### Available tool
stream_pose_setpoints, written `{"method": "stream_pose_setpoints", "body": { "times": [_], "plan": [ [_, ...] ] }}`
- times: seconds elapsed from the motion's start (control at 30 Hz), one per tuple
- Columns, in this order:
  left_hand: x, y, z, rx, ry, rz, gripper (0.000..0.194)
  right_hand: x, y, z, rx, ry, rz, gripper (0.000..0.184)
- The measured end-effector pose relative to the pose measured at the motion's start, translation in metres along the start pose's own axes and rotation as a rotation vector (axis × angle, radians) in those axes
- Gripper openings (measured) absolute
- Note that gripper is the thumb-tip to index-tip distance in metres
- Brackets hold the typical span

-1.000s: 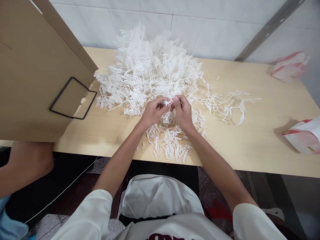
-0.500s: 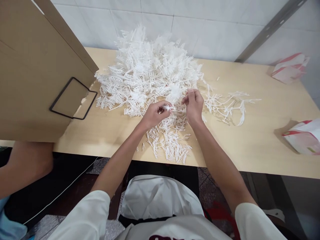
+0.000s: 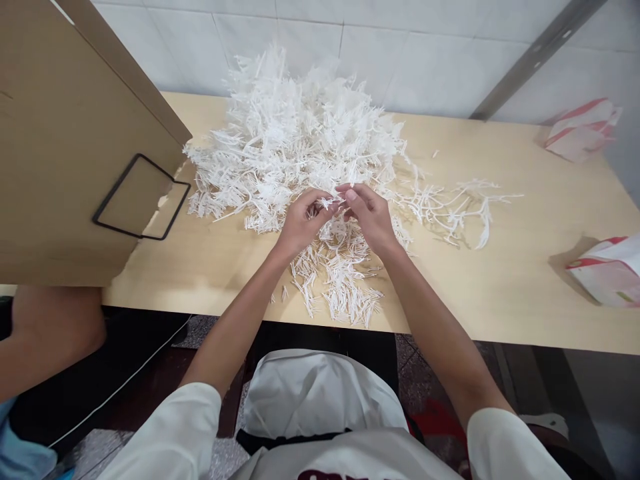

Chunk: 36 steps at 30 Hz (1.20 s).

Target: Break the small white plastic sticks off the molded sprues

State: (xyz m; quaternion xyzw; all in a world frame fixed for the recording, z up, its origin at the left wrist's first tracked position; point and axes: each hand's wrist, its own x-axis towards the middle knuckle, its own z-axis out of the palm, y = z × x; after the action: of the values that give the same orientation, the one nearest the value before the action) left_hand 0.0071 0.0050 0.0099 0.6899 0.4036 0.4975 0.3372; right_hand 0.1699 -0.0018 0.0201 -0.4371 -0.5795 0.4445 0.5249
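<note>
Clock centre: left hand (image 3: 301, 219) and right hand (image 3: 369, 215), above the table (image 3: 500, 280)
Pile of sprigs (image 3: 300, 133): 11 to 12 o'clock, on the table
Wall (image 3: 425, 67): 12 o'clock, behind the pile
Clippings (image 3: 350, 293): 6 o'clock, near the front edge
Loose branch (image 3: 465, 207): 3 o'clock
Two packets (image 3: 583, 133) (image 3: 607, 275): between 2 and 4 o'clock
Cardboard (image 3: 70, 147), wire loop (image 3: 141, 198): 9 o'clock
</note>
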Motion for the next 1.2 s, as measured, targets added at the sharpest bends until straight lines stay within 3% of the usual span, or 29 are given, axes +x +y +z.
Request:
{"method": "stream_pose_setpoints", "body": {
  "times": [0.2, 0.57, 0.87, 1.07, 1.2],
  "plan": [
    [-0.002, 0.0, 0.002, 0.044, -0.037, 0.012, 0.029, -0.004, -0.002, 0.001, -0.18, 0.03, -0.146, 0.031],
    [0.002, 0.0, -0.001, -0.04, -0.124, 0.014, 0.035, -0.008, 0.011, 0.021, -0.043, 0.165, -0.032, 0.039],
    [0.004, 0.003, -0.002, -0.087, -0.142, 0.035, 0.037, -0.012, 0.013, 0.032, -0.061, 0.262, -0.052, 0.037],
    [-0.001, 0.003, -0.001, -0.087, -0.189, -0.017, 0.04, 0.006, 0.027, 0.008, 0.109, 0.412, 0.038, 0.042],
    [-0.001, -0.003, 0.003, -0.048, -0.04, -0.038, 0.042, 0.008, 0.023, -0.005, -0.021, 0.25, -0.024, 0.038]
  ]
}}
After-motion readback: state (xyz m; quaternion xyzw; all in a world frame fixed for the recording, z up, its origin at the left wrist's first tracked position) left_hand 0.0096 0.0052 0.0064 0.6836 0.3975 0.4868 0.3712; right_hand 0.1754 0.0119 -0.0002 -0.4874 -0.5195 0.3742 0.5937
